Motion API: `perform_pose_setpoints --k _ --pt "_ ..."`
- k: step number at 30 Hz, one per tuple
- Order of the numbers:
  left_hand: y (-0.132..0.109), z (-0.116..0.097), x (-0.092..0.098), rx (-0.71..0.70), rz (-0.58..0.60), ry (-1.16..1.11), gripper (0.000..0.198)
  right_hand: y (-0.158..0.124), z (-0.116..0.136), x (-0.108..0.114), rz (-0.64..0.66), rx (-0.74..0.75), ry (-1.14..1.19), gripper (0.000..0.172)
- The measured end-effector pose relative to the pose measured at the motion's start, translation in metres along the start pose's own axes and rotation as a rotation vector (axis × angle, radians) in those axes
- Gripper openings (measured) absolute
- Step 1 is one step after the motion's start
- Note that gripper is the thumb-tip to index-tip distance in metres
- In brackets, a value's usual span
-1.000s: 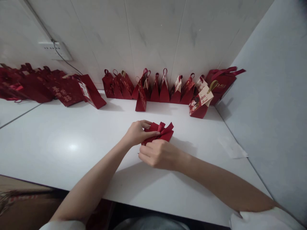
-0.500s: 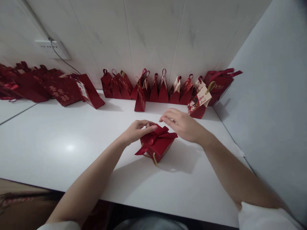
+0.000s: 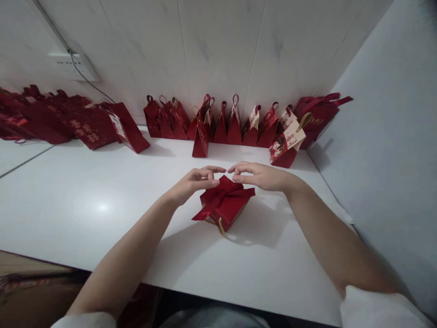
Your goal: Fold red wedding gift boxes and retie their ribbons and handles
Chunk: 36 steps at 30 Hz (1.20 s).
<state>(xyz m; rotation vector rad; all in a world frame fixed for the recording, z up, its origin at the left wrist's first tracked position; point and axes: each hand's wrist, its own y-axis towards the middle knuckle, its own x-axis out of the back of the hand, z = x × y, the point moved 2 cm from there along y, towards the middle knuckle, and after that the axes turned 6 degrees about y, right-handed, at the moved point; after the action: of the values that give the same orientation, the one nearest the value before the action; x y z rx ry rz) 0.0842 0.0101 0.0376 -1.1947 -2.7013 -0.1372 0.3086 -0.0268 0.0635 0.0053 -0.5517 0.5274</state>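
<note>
In front of me a red gift box stands on the white table. A red ribbon bow is tied across its top, and a gold cord handle hangs on the near side. My left hand is at the box's upper left corner, fingers apart, the thumb over the edge; whether it touches cannot be made out. Over the far right corner hovers my right hand, its fingers spread and bent, close to the bow. Neither hand grips anything.
Along the tiled wall stands a row of small red boxes with ribbon loops. Larger red gift bags crowd the left. A tagged box and a bow-tied bag stand back right, near a side wall.
My right hand has lowered slightly towards the box, fingertips closer to my left hand. My left fingers have straightened and spread a little. The box has stayed in place.
</note>
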Motion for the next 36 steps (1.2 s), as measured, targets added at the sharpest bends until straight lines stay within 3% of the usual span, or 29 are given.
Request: perform_pose_setpoints --k 5,13,20,23,27,32,36 --pt "-0.001 -0.004 -0.001 -0.068 0.086 0.05 0.027 0.001 0.001 0.001 0.12 0.06 0.026 0.039" --pt "-0.001 -0.002 0.009 -0.07 -0.022 0.23 0.037 -0.001 -0.001 0.002 0.102 0.082 0.015 0.034" --pt "-0.002 -0.003 0.01 -0.063 0.048 0.306 0.039 -0.001 -0.002 0.003 0.177 0.085 -0.025 0.035" --pt "-0.002 -0.003 0.009 -0.05 0.008 0.325 0.038 -0.002 -0.001 0.004 0.178 0.091 -0.017 0.036" --pt "-0.002 -0.004 0.003 -0.028 -0.049 0.425 0.037 -0.001 0.001 0.0 0.146 0.1 -0.01 0.035" --pt "-0.004 -0.012 -0.012 -0.171 -0.119 0.568 0.021 -0.002 0.005 -0.004 0.1 0.078 -0.041 0.034" --pt "-0.006 -0.014 -0.02 -0.196 -0.111 0.629 0.014 -0.004 0.006 -0.004 0.074 0.051 -0.08 0.036"
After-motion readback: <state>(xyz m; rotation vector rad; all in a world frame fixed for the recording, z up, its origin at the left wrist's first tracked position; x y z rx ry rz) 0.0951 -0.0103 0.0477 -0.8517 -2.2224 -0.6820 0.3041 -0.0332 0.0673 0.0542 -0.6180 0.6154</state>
